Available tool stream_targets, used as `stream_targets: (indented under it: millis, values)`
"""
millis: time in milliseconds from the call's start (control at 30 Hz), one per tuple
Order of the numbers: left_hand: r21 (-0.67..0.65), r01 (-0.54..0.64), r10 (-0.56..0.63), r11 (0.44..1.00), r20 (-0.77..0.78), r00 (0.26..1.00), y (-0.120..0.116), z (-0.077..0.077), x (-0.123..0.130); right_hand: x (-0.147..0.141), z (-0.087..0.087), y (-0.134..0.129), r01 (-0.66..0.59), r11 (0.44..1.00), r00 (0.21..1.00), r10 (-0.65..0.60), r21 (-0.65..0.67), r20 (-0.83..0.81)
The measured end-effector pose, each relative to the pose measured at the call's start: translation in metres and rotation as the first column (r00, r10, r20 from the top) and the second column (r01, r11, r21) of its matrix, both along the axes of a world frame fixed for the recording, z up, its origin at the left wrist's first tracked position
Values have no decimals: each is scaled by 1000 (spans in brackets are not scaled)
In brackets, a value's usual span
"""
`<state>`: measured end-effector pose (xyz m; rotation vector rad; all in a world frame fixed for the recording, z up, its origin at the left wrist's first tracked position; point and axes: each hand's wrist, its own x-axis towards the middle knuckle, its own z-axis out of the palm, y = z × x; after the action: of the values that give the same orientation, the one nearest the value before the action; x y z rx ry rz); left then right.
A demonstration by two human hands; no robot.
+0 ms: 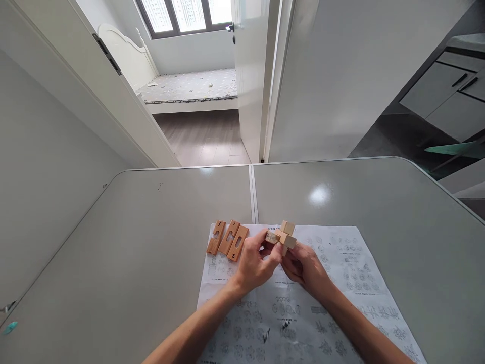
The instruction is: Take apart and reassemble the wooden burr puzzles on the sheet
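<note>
Above a printed paper sheet (364, 293), both hands hold a cluster of interlocked pale wooden blocks (287, 237). My left hand (257, 260) pinches its left part, with the thumb on the near side. Wrapped round the right and lower part is my right hand (306, 265), its fingers partly hidden by the blocks. Three flat reddish-brown wooden pieces with cut-outs lie on the sheet's upper left: one marked 3 (215, 237), one marked 1 (229, 237) and one marked 2 (238, 243).
The sheet lies on a grey table (162, 242) with a pale seam down its middle. Beyond its far edge are an open door (252, 65) and a bed (193, 86) under a window. A small teal object (10, 327) is at the far left.
</note>
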<state>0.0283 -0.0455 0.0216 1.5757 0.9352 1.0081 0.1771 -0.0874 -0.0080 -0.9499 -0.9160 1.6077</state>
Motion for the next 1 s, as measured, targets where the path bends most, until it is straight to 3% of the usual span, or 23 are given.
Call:
stream_targets:
  millis: [267,533,700,867,1000]
  values:
    - [17,2,-2,1000,-14,1000,2,-7,0,-1,-2,-1,-9,1000,1000,10,2,-23]
    - [-56,7,-6,998,15,1000,1,-7,-1,-3,-9,2,32,999,998,-29,41,-53]
    - [-116,-1,10,993,76,997,1,-7,-3,-4,-5,-1,-8,995,999,4,101,42]
    - [-126,101,-95,987,56,994,3,-7,-6,-4,4,-2,-69,985,984,41,157,175]
    - [-250,162,-110,955,212,971,3,-7,-7,-4,9,1,-99,979,971,56,180,232]
